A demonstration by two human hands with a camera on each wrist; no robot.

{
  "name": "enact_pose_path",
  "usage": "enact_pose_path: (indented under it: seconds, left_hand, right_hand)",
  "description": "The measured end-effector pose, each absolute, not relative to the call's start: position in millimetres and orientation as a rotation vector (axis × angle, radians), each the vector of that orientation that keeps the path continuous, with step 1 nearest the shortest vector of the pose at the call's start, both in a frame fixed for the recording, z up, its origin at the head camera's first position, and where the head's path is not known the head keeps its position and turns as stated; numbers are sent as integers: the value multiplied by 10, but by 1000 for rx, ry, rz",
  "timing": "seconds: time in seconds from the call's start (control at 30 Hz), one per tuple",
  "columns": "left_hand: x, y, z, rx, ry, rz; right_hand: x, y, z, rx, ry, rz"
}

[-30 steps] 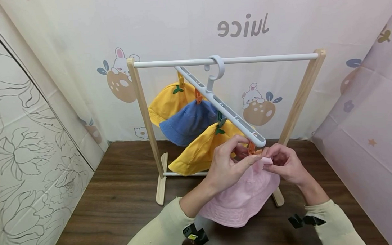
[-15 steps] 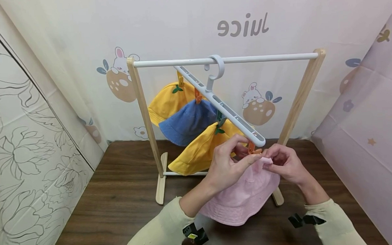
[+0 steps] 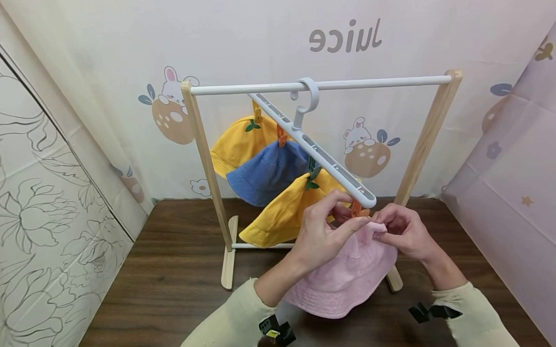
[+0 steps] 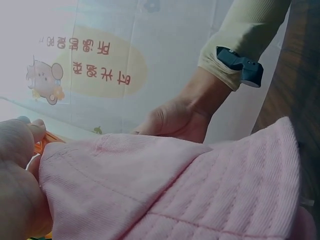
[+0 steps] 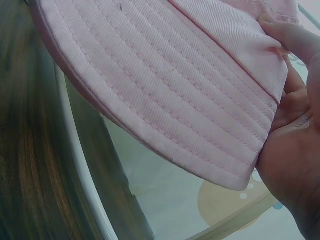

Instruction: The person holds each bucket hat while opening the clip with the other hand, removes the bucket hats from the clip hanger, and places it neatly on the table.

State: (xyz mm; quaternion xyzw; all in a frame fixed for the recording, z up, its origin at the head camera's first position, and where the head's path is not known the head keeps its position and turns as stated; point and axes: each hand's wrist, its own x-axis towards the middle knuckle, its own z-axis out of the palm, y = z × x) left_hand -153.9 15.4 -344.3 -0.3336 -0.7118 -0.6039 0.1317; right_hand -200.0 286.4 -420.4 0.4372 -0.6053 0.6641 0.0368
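A pink bucket hat [image 3: 344, 286] hangs under the near end of a pale grey hanger [image 3: 329, 160]. My left hand [image 3: 323, 234] pinches an orange clip [image 3: 358, 210] at that end between thumb and fingers, right at the top of the hat. Just to the right, my right hand [image 3: 406, 234] pinches a fold of the hat's crown. The right wrist view has the stitched brim [image 5: 165, 95] close up, with my right thumb on the cloth. Whether the clip's jaws grip the cloth is hidden by my fingers.
Along the hanger, a yellow hat [image 3: 279, 214], a blue hat [image 3: 266, 176] and a farther yellow hat [image 3: 235, 144] hang from clips. The hanger hooks over the white rail [image 3: 376, 83] of a wooden-legged rack on a brown table [image 3: 171, 279]. Printed curtains stand behind and beside.
The pink hat's brim and the orange clip have shifted up very slightly. Both hands keep their places and their pinches; the other hats hang as before.
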Motion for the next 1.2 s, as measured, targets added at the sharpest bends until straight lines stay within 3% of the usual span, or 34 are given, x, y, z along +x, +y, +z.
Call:
enact_pose_path:
  seconds: [1.2]
  left_hand:
    - [-1551,139,-3450,-966,-2079,-1766]
  right_hand:
    - [-1986,2930,-4284,1264,-2017,1989]
